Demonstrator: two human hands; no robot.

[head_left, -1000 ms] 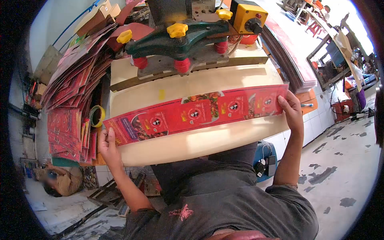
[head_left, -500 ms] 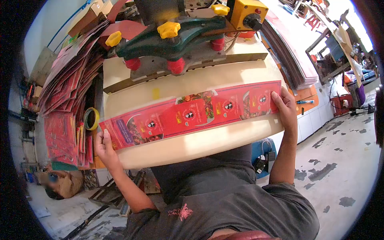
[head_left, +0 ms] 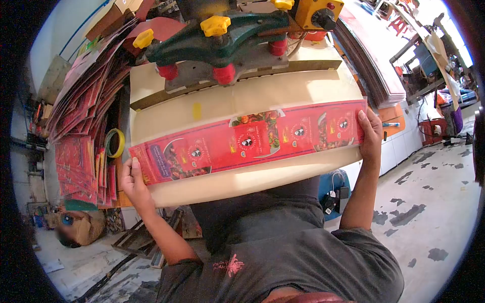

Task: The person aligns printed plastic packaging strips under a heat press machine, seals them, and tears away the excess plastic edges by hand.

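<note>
A long red printed strip (head_left: 252, 142) with food pictures lies slantwise over a cream board (head_left: 242, 179), its right end higher in view. My left hand (head_left: 135, 182) pinches the strip's left end at the lower corner. At the other end, my right hand (head_left: 370, 132) grips the strip with the thumb on top. Beyond the strip stands a dark green press head (head_left: 217, 48) with yellow star knobs and red rubber feet, above a metal bar (head_left: 303, 69).
Stacked red printed sheets (head_left: 83, 121) and a yellow tape roll (head_left: 115, 143) are at the left. A yellow control box (head_left: 316, 14) and a tall sheet pile (head_left: 374, 65) stand at the right. Another person (head_left: 83, 228) is low at the left.
The strip has shifted slightly to the right in view since half a second ago, with both hands still on its ends. My right hand has moved right with it.
</note>
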